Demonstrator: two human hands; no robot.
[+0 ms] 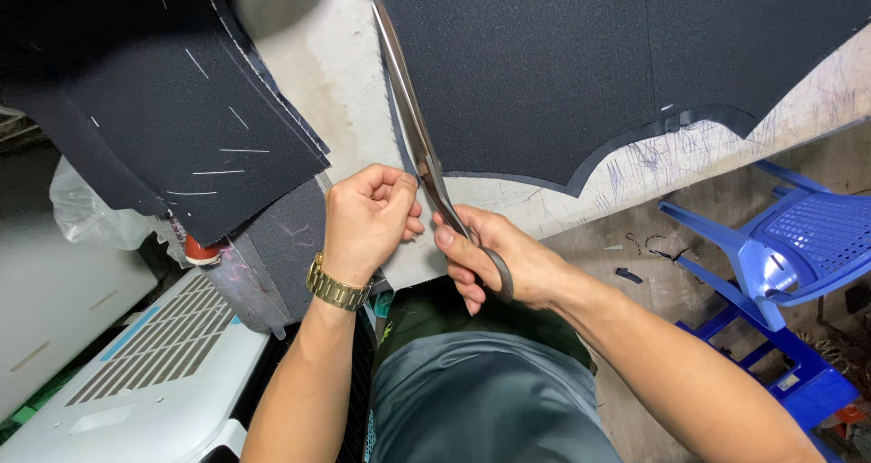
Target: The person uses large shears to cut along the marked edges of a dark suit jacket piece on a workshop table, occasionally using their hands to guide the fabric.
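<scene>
My right hand [504, 259] grips the handles of long metal scissors [413, 127], whose blades run up along the left edge of a large dark fabric sheet [581, 64] lying on a worn white table [318, 64]. My left hand [367, 218], with a gold watch on its wrist, is closed just left of the scissors at the table's near edge, pinching the narrow strip of fabric beside the blades.
A stack of dark cut fabric pieces with white chalk marks [181, 118] hangs over the table's left side. Blue plastic chairs [780, 263] stand at the right on the concrete floor. A white vented appliance [136, 372] sits at the lower left.
</scene>
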